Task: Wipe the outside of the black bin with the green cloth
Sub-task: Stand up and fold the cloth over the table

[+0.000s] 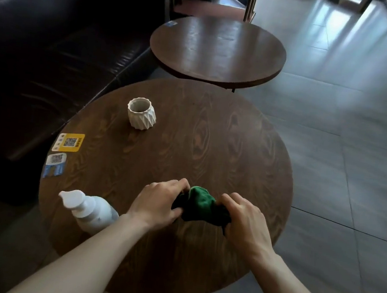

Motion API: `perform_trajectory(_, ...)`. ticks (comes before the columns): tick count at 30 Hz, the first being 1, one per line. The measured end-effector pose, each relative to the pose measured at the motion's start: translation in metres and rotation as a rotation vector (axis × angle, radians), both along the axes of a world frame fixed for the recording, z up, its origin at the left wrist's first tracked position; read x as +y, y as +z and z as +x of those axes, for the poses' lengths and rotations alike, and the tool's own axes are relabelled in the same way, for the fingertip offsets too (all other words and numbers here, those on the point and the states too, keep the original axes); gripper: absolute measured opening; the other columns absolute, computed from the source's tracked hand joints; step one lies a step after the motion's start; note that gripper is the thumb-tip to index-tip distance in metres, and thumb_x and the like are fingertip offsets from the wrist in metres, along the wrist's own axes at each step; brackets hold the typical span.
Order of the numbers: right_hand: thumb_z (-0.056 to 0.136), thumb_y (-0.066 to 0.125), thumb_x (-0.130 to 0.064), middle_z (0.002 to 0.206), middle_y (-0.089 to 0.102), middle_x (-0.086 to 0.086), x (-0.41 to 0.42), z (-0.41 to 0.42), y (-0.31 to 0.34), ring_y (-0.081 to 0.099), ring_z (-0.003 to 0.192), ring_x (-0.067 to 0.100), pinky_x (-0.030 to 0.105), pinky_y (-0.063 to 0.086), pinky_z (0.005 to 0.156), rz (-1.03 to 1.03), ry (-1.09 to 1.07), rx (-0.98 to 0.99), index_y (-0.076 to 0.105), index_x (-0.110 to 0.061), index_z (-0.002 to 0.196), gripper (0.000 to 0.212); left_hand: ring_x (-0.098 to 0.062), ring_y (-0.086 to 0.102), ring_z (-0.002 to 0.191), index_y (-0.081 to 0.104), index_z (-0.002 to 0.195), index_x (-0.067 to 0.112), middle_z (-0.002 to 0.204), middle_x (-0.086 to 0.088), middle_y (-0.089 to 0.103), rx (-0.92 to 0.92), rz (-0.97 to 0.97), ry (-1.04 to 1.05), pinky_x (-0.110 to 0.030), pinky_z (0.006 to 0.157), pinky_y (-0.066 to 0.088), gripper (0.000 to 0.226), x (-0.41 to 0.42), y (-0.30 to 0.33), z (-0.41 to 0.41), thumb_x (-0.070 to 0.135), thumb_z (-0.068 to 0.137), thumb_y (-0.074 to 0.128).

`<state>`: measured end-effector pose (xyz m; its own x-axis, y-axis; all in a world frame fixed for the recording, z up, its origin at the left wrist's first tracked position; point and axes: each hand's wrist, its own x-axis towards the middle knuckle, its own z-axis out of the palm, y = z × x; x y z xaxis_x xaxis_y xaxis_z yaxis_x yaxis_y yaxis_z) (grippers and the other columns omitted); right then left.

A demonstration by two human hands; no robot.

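Observation:
A bunched green cloth (pixel 200 204) lies on the near part of the round wooden table (pixel 213 136). My left hand (pixel 159 201) grips its left end and my right hand (pixel 245 218) grips its right end, both with fingers curled into the fabric. The cloth rests on or just above the tabletop between the two hands. No black bin appears anywhere in view.
A white pump bottle (pixel 89 209) stands at the table's near left, beside my left forearm. A white faceted cup (pixel 141 113) sits farther back. Two QR stickers (pixel 67 143) mark the left edge. A dark sofa (pixel 42 45) lies left; a second round table (pixel 218 50) stands behind.

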<state>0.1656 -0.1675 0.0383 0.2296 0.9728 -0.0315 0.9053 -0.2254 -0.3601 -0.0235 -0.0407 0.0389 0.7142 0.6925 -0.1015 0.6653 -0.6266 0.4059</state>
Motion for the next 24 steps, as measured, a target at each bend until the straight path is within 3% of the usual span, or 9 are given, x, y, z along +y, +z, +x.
perform_trajectory(13, 0.079, 0.068, -0.001, 0.103, 0.062, 0.002, 0.041, 0.033, -0.042, 0.061, 0.092, 0.029, 0.042, 0.054, 0.057, 0.090, -0.034, -0.115, 0.064, -0.019, 0.111, 0.037, -0.023, 0.068, 0.099, 0.051, 0.117, 0.027, 0.103, 0.006, 0.067, -0.031, 0.148, -0.007, -0.040, 0.081, 0.055, 0.041, 0.029, -0.048, 0.038, 0.022, 0.083, 0.074)
perform_trajectory(15, 0.080, 0.067, -0.004, 0.123, 0.062, 0.004, 0.041, 0.032, -0.054, 0.061, 0.111, 0.030, 0.042, 0.056, 0.069, 0.054, -0.014, -0.117, 0.064, -0.020, 0.121, 0.044, -0.022, 0.065, 0.109, 0.051, 0.127, 0.024, 0.115, 0.003, 0.065, 0.019, 0.180, -0.029, -0.037, 0.094, 0.052, 0.046, 0.027, -0.058, 0.038, 0.023, 0.086, 0.071)
perform_trajectory(16, 0.082, 0.067, -0.008, 0.141, 0.056, 0.006, 0.039, 0.031, -0.063, 0.055, 0.127, 0.031, 0.044, 0.056, 0.084, -0.009, 0.004, -0.092, 0.060, -0.022, 0.132, 0.052, -0.022, 0.061, 0.118, 0.049, 0.134, 0.023, 0.125, 0.002, 0.063, 0.057, 0.175, -0.046, -0.036, 0.103, 0.048, 0.052, 0.025, -0.064, 0.035, 0.027, 0.087, 0.070)
perform_trajectory(18, 0.090, 0.067, -0.028, 0.167, 0.027, 0.008, 0.029, 0.028, -0.081, 0.026, 0.154, 0.031, 0.048, 0.038, 0.118, -0.185, 0.063, -0.020, 0.039, -0.030, 0.154, 0.070, -0.021, 0.047, 0.141, 0.036, 0.148, 0.026, 0.149, 0.001, 0.050, 0.083, 0.115, -0.079, -0.036, 0.121, 0.033, 0.069, 0.020, -0.074, 0.027, 0.039, 0.088, 0.069)
perform_trajectory(19, 0.093, 0.064, -0.042, 0.172, 0.013, 0.006, 0.024, 0.027, -0.090, 0.011, 0.158, 0.028, 0.051, 0.026, 0.125, -0.252, 0.090, -0.011, 0.025, -0.034, 0.160, 0.078, -0.021, 0.035, 0.151, 0.026, 0.154, 0.029, 0.161, 0.000, 0.038, 0.071, 0.086, -0.108, -0.038, 0.127, 0.024, 0.078, 0.017, -0.077, 0.024, 0.045, 0.089, 0.067)
perform_trajectory(21, 0.095, 0.052, -0.061, 0.173, -0.001, 0.003, 0.015, 0.024, -0.104, -0.004, 0.159, 0.025, 0.054, 0.013, 0.128, -0.274, 0.099, -0.016, 0.008, -0.038, 0.162, 0.084, -0.018, 0.010, 0.160, 0.003, 0.161, 0.038, 0.173, 0.002, 0.012, 0.073, 0.098, -0.229, -0.040, 0.131, 0.009, 0.089, 0.012, -0.081, 0.022, 0.053, 0.094, 0.058)
perform_trajectory(24, 0.100, 0.040, -0.064, 0.173, -0.002, 0.001, 0.009, 0.022, -0.113, -0.008, 0.158, 0.023, 0.055, 0.009, 0.128, -0.205, 0.061, -0.007, 0.008, -0.040, 0.162, 0.074, -0.018, -0.013, 0.160, -0.007, 0.161, 0.042, 0.174, 0.004, -0.010, 0.174, 0.174, -0.396, -0.041, 0.131, 0.000, 0.081, 0.006, -0.092, 0.023, 0.057, 0.101, 0.044)
